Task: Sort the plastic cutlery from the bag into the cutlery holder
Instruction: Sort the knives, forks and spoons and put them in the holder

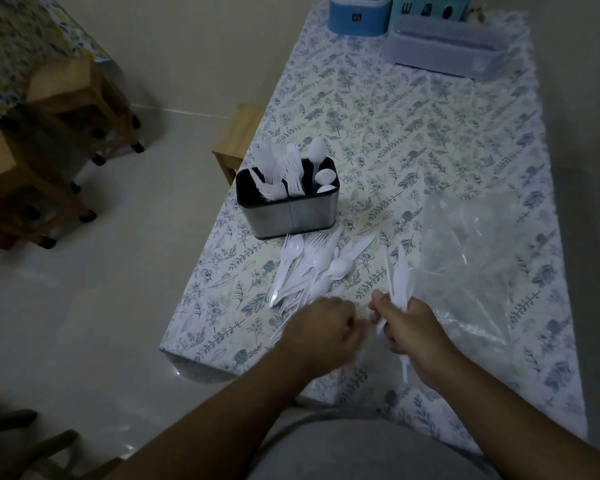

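Note:
A steel cutlery holder (293, 216) with a black rim stands on the floral table (430, 140), holding white plastic forks (284, 171) at the left and spoons (321, 168) at the right. A loose pile of white plastic cutlery (312, 265) lies just in front of it. My right hand (407, 327) grips a bunch of white plastic knives (400, 275), blades pointing away. My left hand (323, 327) is closed and blurred at the near end of the pile; whether it holds anything is unclear. The clear plastic bag (471, 258) lies flat to the right.
At the table's far end stand a blue container (359, 15), a teal cutlery caddy (430, 8) and a clear lidded box (444, 46). Wooden stools (66, 109) stand on the floor at left, and a small wooden stool (238, 136) sits beside the table.

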The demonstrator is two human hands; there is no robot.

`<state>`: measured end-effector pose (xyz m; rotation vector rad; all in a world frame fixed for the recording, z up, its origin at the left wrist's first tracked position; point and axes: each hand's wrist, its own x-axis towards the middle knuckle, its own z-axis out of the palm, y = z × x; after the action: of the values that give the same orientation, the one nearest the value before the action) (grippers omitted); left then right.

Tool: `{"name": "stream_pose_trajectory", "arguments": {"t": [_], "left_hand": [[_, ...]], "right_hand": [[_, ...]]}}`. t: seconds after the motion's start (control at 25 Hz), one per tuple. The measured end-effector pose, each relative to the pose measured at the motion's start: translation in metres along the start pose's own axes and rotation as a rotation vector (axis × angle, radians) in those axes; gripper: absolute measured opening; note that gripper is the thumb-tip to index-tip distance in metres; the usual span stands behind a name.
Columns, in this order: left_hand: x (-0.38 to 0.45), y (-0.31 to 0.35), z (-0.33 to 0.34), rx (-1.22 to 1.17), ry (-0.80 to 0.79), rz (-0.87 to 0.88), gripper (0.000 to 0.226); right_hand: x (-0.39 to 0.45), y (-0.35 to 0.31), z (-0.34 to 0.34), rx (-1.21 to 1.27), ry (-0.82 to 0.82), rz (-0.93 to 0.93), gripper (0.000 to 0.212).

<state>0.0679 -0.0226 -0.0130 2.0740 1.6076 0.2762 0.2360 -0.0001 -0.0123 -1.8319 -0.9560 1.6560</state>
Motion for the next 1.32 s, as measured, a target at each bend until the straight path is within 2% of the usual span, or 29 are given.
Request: {"name": "stream_pose_trajectory", "arguments": {"t": [0.08,0.16,0.24,0.36,0.48,0.56,0.64,0.68,0.76,0.92,1.08,1.32], "left_hand": [[0.004,-0.026,0.006,0.068,0.086,-0.159,0.034],[0.006,-0.041,0.016,0.112,-0.013,-0.265,0.059],[0.007,-0.036,0.026,0.098,-0.065,-0.227,0.066],[0.006,-0.017,0.034,0.14,-0.123,-0.049,0.066],[0.006,-0.013,0.038,0.023,-0.204,0.034,0.063],[0.008,-0.019,0.035,-0.075,-0.071,0.037,0.051],[0.02,-0.031,0.028,-0.105,0.117,-0.135,0.034],[0.028,-0.038,0.024,-0.067,0.156,-0.227,0.031],[0.042,-0.045,0.017,0.034,0.104,-0.325,0.036],[0.061,-0.044,0.018,0.216,-0.045,-0.325,0.047],[0.074,-0.037,0.016,0.32,-0.114,-0.243,0.035],[0.079,-0.043,0.001,0.255,-0.143,-0.242,0.022]], "right_hand": [[-0.003,-0.001,-0.007,-0.035,0.039,-0.032,0.038],[-0.008,-0.002,-0.014,-0.088,0.075,-0.077,0.041],[-0.01,-0.002,-0.017,-0.088,0.124,-0.099,0.042],[-0.005,0.001,-0.021,0.036,0.198,-0.078,0.033],[0.0,0.007,-0.024,-0.054,0.189,-0.084,0.022],[0.001,0.011,-0.023,-0.135,0.129,-0.086,0.015],[0.001,0.014,-0.02,-0.124,0.097,-0.051,0.004],[0.001,0.015,-0.019,-0.091,0.088,-0.029,0.007],[0.0,0.017,-0.017,-0.017,0.056,0.005,0.014],[-0.004,0.014,-0.015,-0.01,0.002,-0.003,0.014],[-0.007,0.014,-0.017,-0.01,-0.002,-0.01,0.012],[-0.008,0.012,-0.02,0.041,0.012,-0.017,0.013]]}}
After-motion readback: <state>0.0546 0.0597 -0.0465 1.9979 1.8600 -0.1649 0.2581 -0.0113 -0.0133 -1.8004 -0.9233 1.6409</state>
